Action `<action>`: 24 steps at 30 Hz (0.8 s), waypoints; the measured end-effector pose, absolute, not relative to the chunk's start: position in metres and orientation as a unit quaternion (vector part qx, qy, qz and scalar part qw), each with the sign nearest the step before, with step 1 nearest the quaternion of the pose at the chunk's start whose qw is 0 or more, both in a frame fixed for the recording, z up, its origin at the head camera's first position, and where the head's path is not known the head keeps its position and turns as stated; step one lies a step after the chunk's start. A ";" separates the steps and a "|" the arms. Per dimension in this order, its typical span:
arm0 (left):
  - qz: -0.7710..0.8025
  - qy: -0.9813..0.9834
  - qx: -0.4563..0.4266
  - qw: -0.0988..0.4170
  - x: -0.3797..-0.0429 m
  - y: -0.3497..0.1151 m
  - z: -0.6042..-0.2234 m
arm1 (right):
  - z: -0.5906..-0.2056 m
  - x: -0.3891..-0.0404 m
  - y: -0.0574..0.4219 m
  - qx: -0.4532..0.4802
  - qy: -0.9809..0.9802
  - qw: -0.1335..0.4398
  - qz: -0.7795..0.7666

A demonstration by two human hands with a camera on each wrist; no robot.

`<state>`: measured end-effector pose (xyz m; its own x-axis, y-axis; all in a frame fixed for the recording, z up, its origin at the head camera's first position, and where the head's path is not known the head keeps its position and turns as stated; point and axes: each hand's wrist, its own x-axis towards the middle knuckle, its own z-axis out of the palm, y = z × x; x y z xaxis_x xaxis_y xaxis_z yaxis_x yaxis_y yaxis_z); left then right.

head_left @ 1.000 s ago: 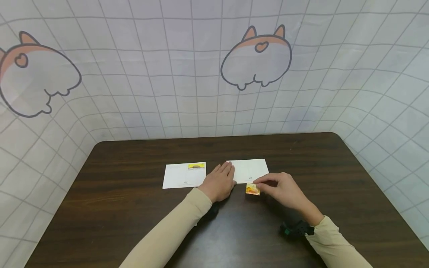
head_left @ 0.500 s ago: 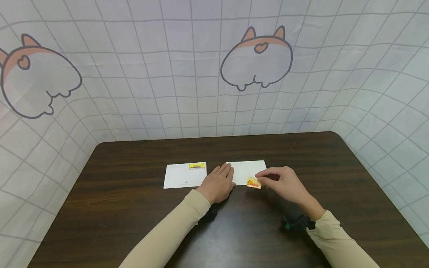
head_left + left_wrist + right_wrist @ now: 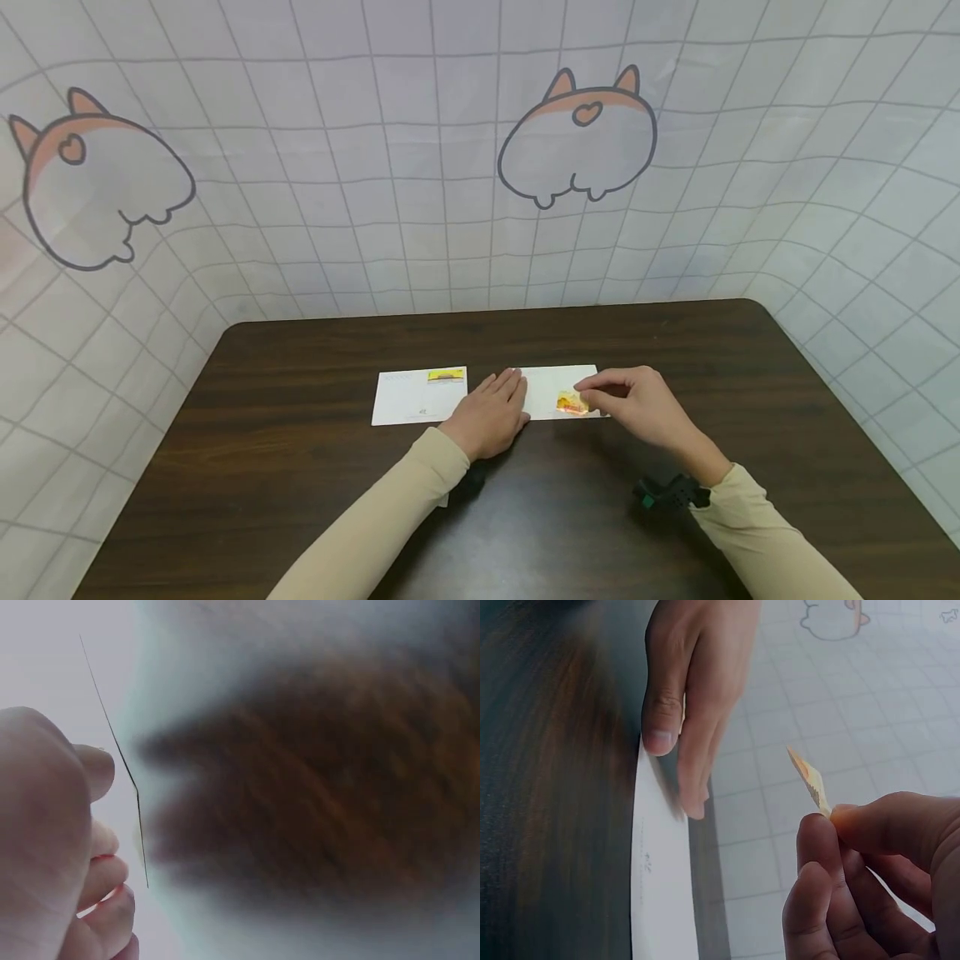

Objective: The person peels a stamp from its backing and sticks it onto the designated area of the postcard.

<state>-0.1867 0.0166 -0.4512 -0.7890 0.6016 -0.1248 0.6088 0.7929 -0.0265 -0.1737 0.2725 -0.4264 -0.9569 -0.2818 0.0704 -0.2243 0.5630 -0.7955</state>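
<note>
The left hand (image 3: 486, 417) hid the nine-o'clock end of one white card (image 3: 546, 381); print on the second card (image 3: 397, 397) was unreadably small. Sleeves (image 3: 375, 521) were cut off at five and seven o'clock.

Plain, long beige sleeves (image 3: 768, 542) on both arms, with black device (image 3: 678, 492) and small green patch (image 3: 647, 501) at right wrist.

A small yellow-and-orange stamp (image 3: 572, 403), serrated along one edge, is held tilted just above a white card (image 3: 546, 384) lying flat, marked with small print.
</note>
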 end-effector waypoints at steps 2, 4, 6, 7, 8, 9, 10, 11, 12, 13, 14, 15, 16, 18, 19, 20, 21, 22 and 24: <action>-0.033 0.945 0.322 0.054 -0.188 0.016 -0.453 | -0.426 -0.175 0.273 -0.143 0.885 0.033 -0.442; -0.034 0.944 0.323 0.052 -0.189 0.016 -0.454 | -0.425 -0.175 0.273 -0.142 0.885 0.036 -0.441; -0.034 0.944 0.325 0.053 -0.190 0.015 -0.455 | -0.425 -0.176 0.273 -0.143 0.885 0.037 -0.441; -0.033 0.943 0.326 0.051 -0.190 0.015 -0.456 | -0.424 -0.176 0.273 -0.143 0.885 0.037 -0.441; -0.033 0.943 0.328 0.048 -0.191 0.015 -0.456 | -0.424 -0.176 0.273 -0.143 0.885 0.037 -0.442; -0.031 0.943 0.329 0.045 -0.191 0.014 -0.457 | -0.423 -0.177 0.273 -0.143 0.884 0.036 -0.443; -0.030 0.943 0.330 0.043 -0.191 0.014 -0.457 | -0.423 -0.177 0.273 -0.143 0.884 0.035 -0.443; -0.031 0.942 0.331 0.037 -0.191 0.014 -0.457 | -0.422 -0.177 0.273 -0.142 0.884 0.034 -0.444; -0.031 0.942 0.333 0.030 -0.191 0.014 -0.456 | -0.422 -0.178 0.273 -0.143 0.884 0.034 -0.445; -0.030 0.942 0.334 0.022 -0.191 0.013 -0.456 | -0.421 -0.178 0.273 -0.143 0.883 0.034 -0.446; -0.029 0.942 0.335 0.011 -0.192 0.013 -0.455 | -0.421 -0.179 0.273 -0.144 0.882 0.035 -0.447; -0.027 0.941 0.336 0.000 -0.192 0.013 -0.455 | -0.420 -0.180 0.273 -0.145 0.883 0.034 -0.446; -0.026 0.941 0.338 -0.015 -0.192 0.012 -0.454 | -0.419 -0.180 0.273 -0.144 0.882 0.034 -0.447; -0.019 0.937 0.345 -0.050 -0.193 0.011 -0.453 | -0.418 -0.182 0.273 -0.141 0.883 0.033 -0.447; -0.013 0.934 0.349 -0.070 -0.193 0.011 -0.453 | -0.417 -0.182 0.273 -0.139 0.883 0.031 -0.447; -0.006 0.930 0.355 -0.091 -0.194 0.010 -0.453 | -0.416 -0.183 0.273 -0.136 0.884 0.030 -0.447; 0.003 0.926 0.360 -0.111 -0.194 0.009 -0.452 | -0.416 -0.184 0.273 -0.134 0.884 0.029 -0.448; 0.015 0.922 0.366 -0.129 -0.194 0.009 -0.452 | -0.416 -0.184 0.273 -0.131 0.884 0.029 -0.448; 0.037 0.913 0.375 -0.156 -0.195 0.007 -0.450 | -0.416 -0.186 0.272 -0.131 0.884 0.029 -0.448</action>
<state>-0.1947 0.0075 -0.4498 -0.6703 0.6727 0.3133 0.6959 0.7165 -0.0494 -0.1857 0.2723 -0.4158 -0.9641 -0.2574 0.0651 -0.2047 0.5648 -0.7995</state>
